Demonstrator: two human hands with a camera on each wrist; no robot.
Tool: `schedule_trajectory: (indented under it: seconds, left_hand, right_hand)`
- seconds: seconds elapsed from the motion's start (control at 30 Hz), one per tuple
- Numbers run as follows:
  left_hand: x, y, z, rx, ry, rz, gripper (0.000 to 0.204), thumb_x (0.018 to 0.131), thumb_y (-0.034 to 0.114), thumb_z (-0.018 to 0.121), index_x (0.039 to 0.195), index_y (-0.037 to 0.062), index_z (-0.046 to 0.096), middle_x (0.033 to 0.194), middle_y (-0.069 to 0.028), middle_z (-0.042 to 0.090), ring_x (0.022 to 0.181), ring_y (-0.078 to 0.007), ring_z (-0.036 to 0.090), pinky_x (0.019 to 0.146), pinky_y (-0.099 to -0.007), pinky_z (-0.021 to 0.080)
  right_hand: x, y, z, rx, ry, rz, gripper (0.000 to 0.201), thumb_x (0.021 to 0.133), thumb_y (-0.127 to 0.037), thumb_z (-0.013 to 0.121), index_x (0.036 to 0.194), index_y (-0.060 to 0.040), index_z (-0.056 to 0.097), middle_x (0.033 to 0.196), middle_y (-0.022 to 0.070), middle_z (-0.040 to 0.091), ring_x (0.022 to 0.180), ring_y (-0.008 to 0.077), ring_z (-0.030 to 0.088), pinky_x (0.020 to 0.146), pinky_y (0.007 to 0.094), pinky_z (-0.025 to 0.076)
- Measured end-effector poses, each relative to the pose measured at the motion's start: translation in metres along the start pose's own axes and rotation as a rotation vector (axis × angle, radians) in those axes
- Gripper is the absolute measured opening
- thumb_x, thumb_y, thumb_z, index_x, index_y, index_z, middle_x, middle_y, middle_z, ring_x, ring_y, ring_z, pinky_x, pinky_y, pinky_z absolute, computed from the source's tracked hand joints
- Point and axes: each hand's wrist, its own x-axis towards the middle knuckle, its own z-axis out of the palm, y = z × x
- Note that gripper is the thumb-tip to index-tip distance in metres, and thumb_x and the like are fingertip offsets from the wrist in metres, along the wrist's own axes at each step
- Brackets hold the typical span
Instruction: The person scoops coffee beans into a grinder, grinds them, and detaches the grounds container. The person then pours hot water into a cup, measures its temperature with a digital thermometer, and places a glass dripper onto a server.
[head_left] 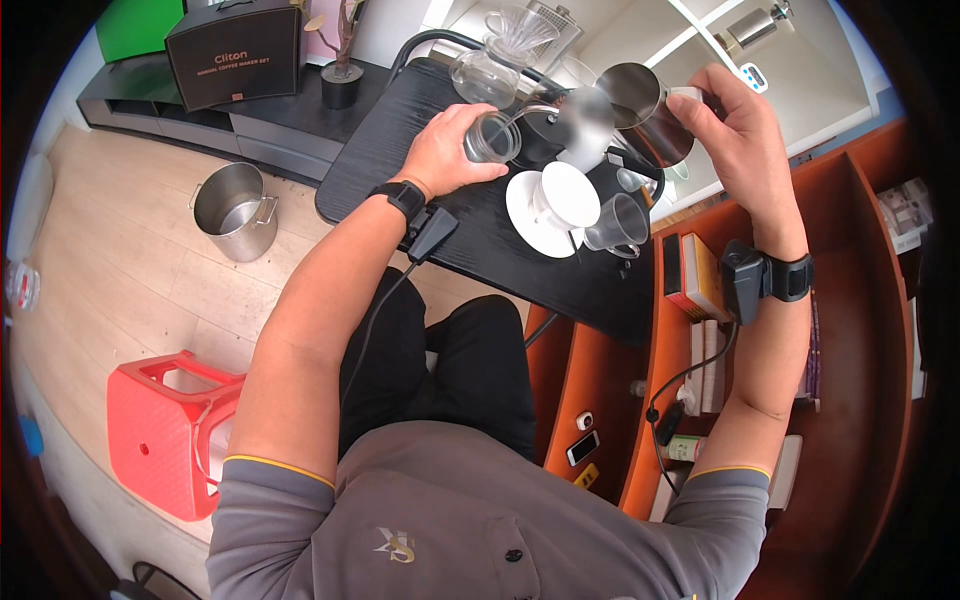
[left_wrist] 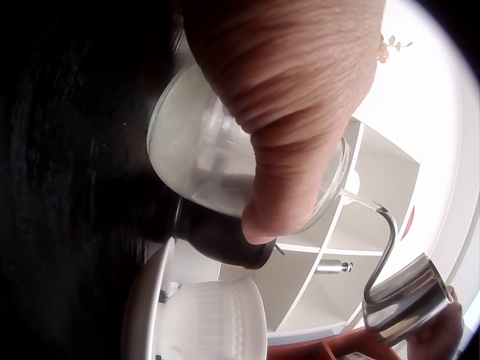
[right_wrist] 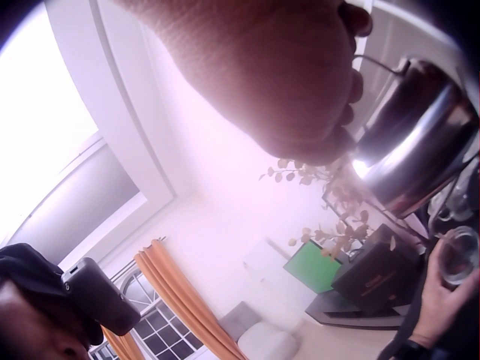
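Note:
My left hand [head_left: 440, 150] grips a clear glass jar [head_left: 490, 138] at the black table's near side, thumb and fingers around its wall. High on the right, my right hand [head_left: 735, 125] holds a shiny steel gooseneck kettle [head_left: 672, 142] by its handle. The kettle is tilted, and its thin curved spout [left_wrist: 386, 225] reaches to the jar's mouth in the left wrist view. Whether liquid is flowing, I cannot tell. Close to the jar are a white ribbed coffee dripper [head_left: 572, 193] with a wide white base and a clear glass cup [head_left: 618, 225] with a handle.
A glass coffee server [head_left: 483, 78] stands at the table's far edge. Steel pot [head_left: 240, 215] and red stool [head_left: 150, 440] are on the floor to the left. An orange-brown wooden shelf [head_left: 840, 230] borders the right side. A black coffee-set box [head_left: 235, 55] sits on the low cabinet.

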Motion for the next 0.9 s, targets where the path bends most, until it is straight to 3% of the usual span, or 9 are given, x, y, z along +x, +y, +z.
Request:
schedule_trajectory:
  seconds: [0.47, 0.53, 0.67, 0.73, 0.9]
  left_hand:
    - [0.001, -0.002, 0.0, -0.018, -0.005, 0.023, 0.079, 0.067, 0.034, 0.091, 0.135, 0.0111, 0.057, 0.128, -0.0126, 0.062, 0.12, -0.0323, 0.06, 0.104, -0.0408, 0.048]
    - [0.001, -0.003, 0.0, -0.021, -0.008, 0.014, 0.079, 0.068, 0.035, 0.091, 0.135, 0.0113, 0.057, 0.128, -0.0125, 0.063, 0.12, -0.0317, 0.06, 0.104, -0.0409, 0.048]
    - [0.001, -0.002, 0.0, -0.005, -0.014, 0.018, 0.079, 0.068, 0.035, 0.091, 0.135, 0.0114, 0.057, 0.128, -0.0125, 0.063, 0.12, -0.0312, 0.06, 0.104, -0.0406, 0.048]
    - [0.001, -0.002, 0.0, -0.008, -0.017, 0.012, 0.079, 0.068, 0.036, 0.091, 0.135, 0.0114, 0.057, 0.127, -0.0125, 0.063, 0.12, -0.0314, 0.061, 0.103, -0.0404, 0.048]
    - [0.002, -0.002, 0.0, -0.007, -0.017, 0.019, 0.079, 0.068, 0.036, 0.091, 0.135, 0.0109, 0.057, 0.126, -0.0124, 0.063, 0.12, -0.0311, 0.061, 0.104, -0.0399, 0.048]
  right_hand:
    - [-0.014, 0.015, 0.021, 0.023, 0.04, -0.007, 0.026, 0.092, -0.025, 0.071, 0.102, -0.001, 0.068, 0.076, 0.0099, 0.064, 0.068, 0.019, 0.061, 0.064, 0.0327, 0.049]
    - [-0.017, 0.013, 0.025, 0.057, 0.029, 0.02, 0.022, 0.096, -0.019, 0.069, 0.089, -0.0002, 0.058, 0.074, -0.0008, 0.056, 0.073, 0.0067, 0.049, 0.065, 0.0247, 0.043]
    - [-0.021, 0.024, 0.034, 0.093, 0.027, 0.031, 0.021, 0.096, -0.018, 0.069, 0.089, -0.0001, 0.059, 0.075, -0.0002, 0.058, 0.073, 0.0066, 0.051, 0.066, 0.0249, 0.044]
    - [-0.024, 0.028, 0.039, 0.114, 0.059, 0.045, 0.025, 0.092, -0.025, 0.072, 0.102, -0.0023, 0.069, 0.077, 0.0104, 0.065, 0.068, 0.0205, 0.062, 0.065, 0.0334, 0.05]
    - [-0.032, 0.043, 0.053, 0.166, 0.091, 0.095, 0.026, 0.091, -0.026, 0.072, 0.098, -0.0012, 0.068, 0.075, 0.0106, 0.064, 0.068, 0.0202, 0.061, 0.066, 0.0334, 0.049]
